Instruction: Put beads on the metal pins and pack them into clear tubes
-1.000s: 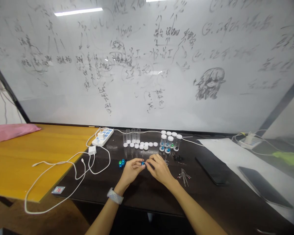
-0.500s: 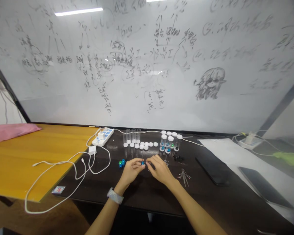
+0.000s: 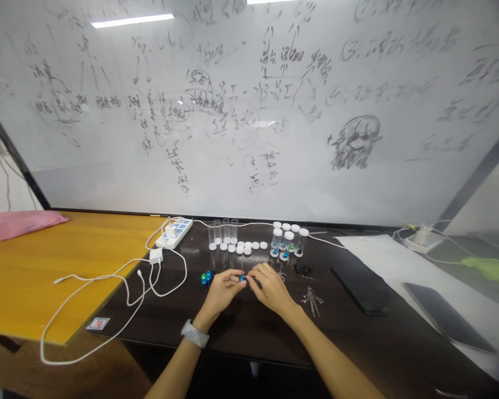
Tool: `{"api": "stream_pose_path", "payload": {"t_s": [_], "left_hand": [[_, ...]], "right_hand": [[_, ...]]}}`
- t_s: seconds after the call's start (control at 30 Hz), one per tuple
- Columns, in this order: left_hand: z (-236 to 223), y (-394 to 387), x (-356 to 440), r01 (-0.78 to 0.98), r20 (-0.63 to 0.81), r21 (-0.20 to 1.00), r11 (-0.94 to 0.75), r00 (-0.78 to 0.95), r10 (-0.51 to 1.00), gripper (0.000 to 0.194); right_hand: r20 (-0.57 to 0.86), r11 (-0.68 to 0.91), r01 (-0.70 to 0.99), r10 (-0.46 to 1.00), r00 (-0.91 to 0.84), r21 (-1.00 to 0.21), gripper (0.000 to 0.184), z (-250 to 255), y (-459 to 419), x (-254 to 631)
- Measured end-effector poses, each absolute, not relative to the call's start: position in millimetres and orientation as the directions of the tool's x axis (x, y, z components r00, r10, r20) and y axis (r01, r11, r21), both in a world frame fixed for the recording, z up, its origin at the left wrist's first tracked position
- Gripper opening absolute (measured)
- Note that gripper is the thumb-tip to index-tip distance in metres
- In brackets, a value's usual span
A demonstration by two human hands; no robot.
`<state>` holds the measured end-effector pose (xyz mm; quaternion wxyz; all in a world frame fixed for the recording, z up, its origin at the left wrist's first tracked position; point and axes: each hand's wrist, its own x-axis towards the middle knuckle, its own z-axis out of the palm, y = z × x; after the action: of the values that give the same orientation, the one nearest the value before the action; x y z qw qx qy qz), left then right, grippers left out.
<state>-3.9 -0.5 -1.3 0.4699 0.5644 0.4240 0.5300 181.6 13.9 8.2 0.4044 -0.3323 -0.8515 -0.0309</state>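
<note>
I'm pinching a small blue bead in the fingertips of my left hand, above the dark desk, with a thin metal pin standing up from it. My right hand is curling narrowly just beside the bead, though I can't tell whether it's gripping anything. Blue and green beads are lying left of my hands, while clear vials, white caps and bead-filled vials are standing ahead, and loose pins are lying to my right
</note>
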Motion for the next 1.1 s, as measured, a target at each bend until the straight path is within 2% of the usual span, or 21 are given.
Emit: {"api": "stream_pose_path", "payload": {"t_s": [0.43,0.9,1.0,1.1], "left_hand": [[-2.0,0.1,-3.5,-0.031,0.202,0.979,-0.200,0.077,0.976,0.039],[-2.2,0.1,-3.2,-0.030,0.202,0.979,-0.200,0.092,0.975,0.037],[-1.2,0.1,-2.7,-0.035,0.205,0.979,-0.202,0.099,0.974,0.037],[-1.7,0.7,-3.0,-0.035,0.205,0.979,-0.203,0.098,0.974,0.036]], "right_hand": [[0.684,0.807,0.523,0.547,-0.483,-0.276,0.016,7.9,13.9,181.9],[0.682,0.755,0.645,0.532,-0.501,-0.115,0.020,7.9,13.8,181.3],[0.677,0.749,0.654,0.536,-0.504,-0.107,0.020,7.6,13.7,181.2],[0.680,0.744,0.651,0.557,-0.477,-0.153,0.020,6.7,13.8,180.4]]}}
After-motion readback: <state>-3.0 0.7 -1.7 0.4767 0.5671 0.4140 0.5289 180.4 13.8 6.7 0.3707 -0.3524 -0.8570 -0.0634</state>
